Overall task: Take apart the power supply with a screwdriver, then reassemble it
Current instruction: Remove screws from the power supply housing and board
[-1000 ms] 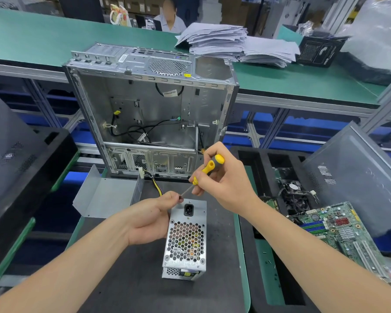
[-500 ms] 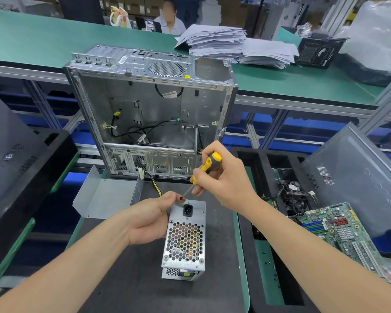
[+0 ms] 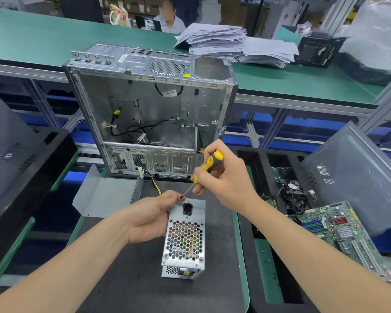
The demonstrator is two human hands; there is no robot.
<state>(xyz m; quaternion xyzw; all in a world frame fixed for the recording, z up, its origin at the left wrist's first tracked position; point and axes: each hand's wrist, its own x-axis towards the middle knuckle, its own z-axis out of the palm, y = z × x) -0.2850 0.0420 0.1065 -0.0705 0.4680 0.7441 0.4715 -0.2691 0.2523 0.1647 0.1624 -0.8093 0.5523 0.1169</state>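
A silver power supply (image 3: 184,240) with a honeycomb grille and a black socket lies on the dark mat (image 3: 131,279). My left hand (image 3: 149,218) grips its left side, thumb up near the top edge. My right hand (image 3: 221,177) holds a yellow and grey screwdriver (image 3: 209,164) slanting down to the left. Its tip carries a small dark screw (image 3: 181,196) just above the supply's top left corner, beside my left thumb. Yellow and black wires (image 3: 155,182) run from behind the supply.
An open, gutted computer case (image 3: 151,109) stands behind the mat. A bent metal cover (image 3: 106,195) lies to the left. On the right, a black foam tray (image 3: 271,222) holds a fan and a green motherboard (image 3: 339,229). A grey side panel (image 3: 357,177) leans there.
The hands and the screwdriver have stayed almost still; the screwdriver tip has lifted very slightly by the supply's top left corner.
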